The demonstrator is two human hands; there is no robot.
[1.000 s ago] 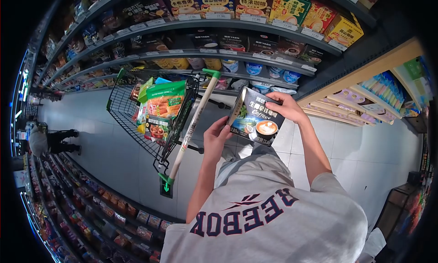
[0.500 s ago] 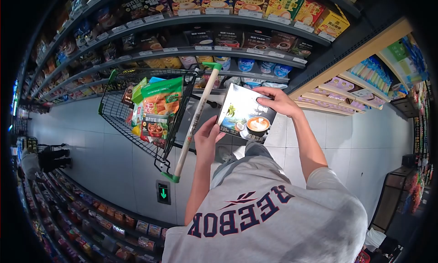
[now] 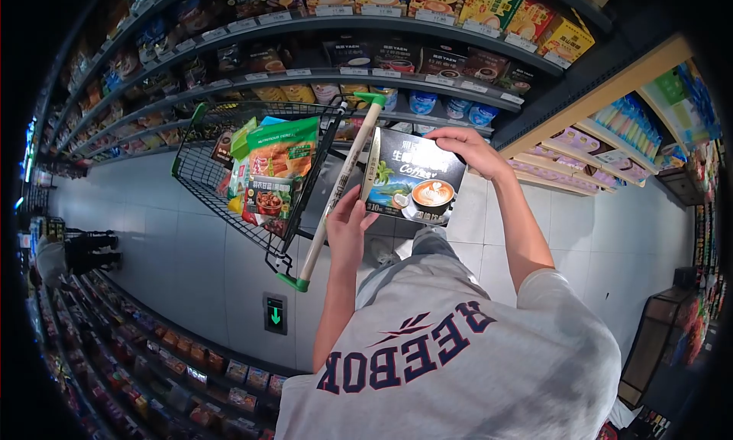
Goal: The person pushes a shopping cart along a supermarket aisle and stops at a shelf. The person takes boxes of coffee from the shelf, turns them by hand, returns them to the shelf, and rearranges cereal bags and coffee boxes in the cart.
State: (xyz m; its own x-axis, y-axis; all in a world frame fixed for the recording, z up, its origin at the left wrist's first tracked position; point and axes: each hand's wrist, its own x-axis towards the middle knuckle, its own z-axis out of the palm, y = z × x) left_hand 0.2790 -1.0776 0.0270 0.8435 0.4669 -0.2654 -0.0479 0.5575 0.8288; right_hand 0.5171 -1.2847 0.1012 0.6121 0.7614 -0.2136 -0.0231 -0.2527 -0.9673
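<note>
A dark coffee box [image 3: 414, 179] with a cup and a beach scene on its front is held between my two hands in front of my body. My left hand [image 3: 349, 228] grips its lower left edge with thumb and fingers. At the top right corner, my right hand [image 3: 467, 151] is closed on the box, fingers over the upper edge. Just left of the box stands a shopping cart [image 3: 314, 234] with a pale handle and green ends. Inside it lie a green and orange cereal bag [image 3: 284, 154] and several other packets.
Curved shelves [image 3: 305, 77] of coffee boxes and tubs run across the top. A wood-edged shelf unit [image 3: 592, 96] stands at right. Snack shelves [image 3: 168, 348] fill the lower left. Another person [image 3: 80, 254] is at far left. A green arrow sign [image 3: 276, 314] is on the floor.
The box has turned more upright in my hands and shifted slightly left; the glare seen on it half a second ago is gone. Both hands still hold it.
</note>
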